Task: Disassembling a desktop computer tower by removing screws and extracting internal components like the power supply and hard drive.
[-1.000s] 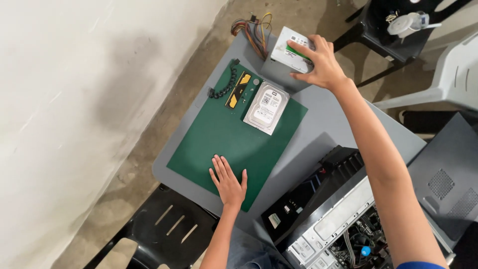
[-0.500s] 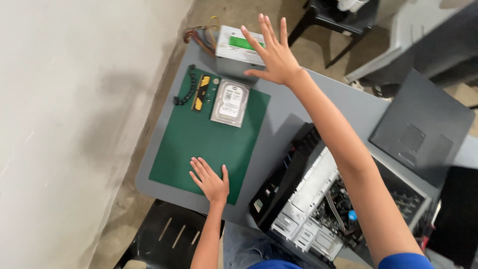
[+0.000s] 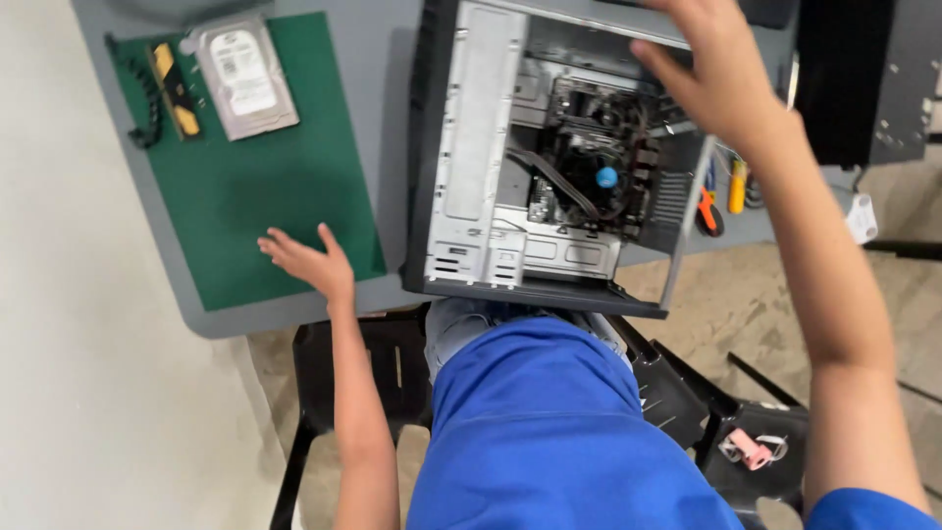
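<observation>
The left hand (image 3: 312, 263) lies flat, grip spread and empty, on the green mat (image 3: 245, 186) near its front edge. The right hand (image 3: 716, 79) – fingers open, holding nothing – hovers over the open computer case (image 3: 481, 147) on the grey counter (image 3: 392, 98); a hard drive (image 3: 243, 77) rests on the mat's far end.

White rectangular label (image 3: 240, 74) atop the silver hard drive (image 3: 245, 77), green mat's (image 3: 265, 186) far corner.

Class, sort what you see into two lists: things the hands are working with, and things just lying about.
In hand:
open computer case, under the right hand
green mat, under the left hand

Lying about:
hard drive
memory stick
screwdrivers
</observation>
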